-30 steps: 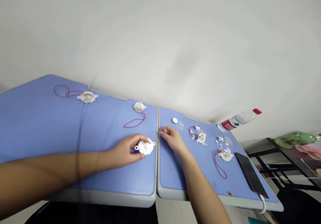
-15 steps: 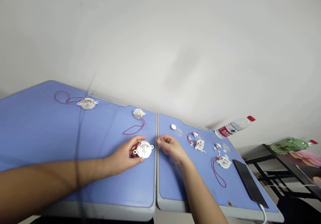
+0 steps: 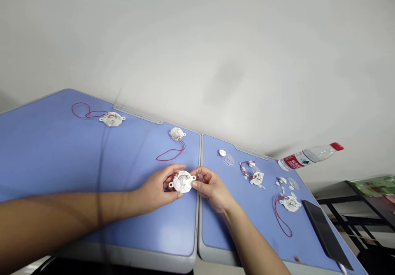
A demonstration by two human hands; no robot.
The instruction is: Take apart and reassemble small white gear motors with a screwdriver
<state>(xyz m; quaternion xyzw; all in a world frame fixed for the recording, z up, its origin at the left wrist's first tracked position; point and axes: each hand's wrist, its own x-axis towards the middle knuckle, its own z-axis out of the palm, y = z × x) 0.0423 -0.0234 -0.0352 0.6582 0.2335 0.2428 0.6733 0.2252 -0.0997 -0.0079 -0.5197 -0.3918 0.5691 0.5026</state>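
Observation:
A round white part (image 3: 183, 181) with two side tabs and red wire rests in my left hand (image 3: 159, 188), whose fingers wrap its left side. My right hand (image 3: 212, 188) touches the part's right tab with its thumb, and a small clear piece (image 3: 200, 175) shows between its fingers. Similar white parts with red wires lie on the blue tables: one at the far left (image 3: 112, 119), one behind my hands (image 3: 176, 134), and two on the right (image 3: 256, 178), (image 3: 290, 203).
Clear discs (image 3: 228, 159) and small white pieces lie on the right table (image 3: 216, 229). A water bottle (image 3: 310, 156) lies tilted in view near the wall, with a black phone (image 3: 327, 234) at the right edge. A gap separates the tables.
My right hand has come up against the white part in my left hand, and a clear piece now shows in its fingers. The view has shifted slightly.

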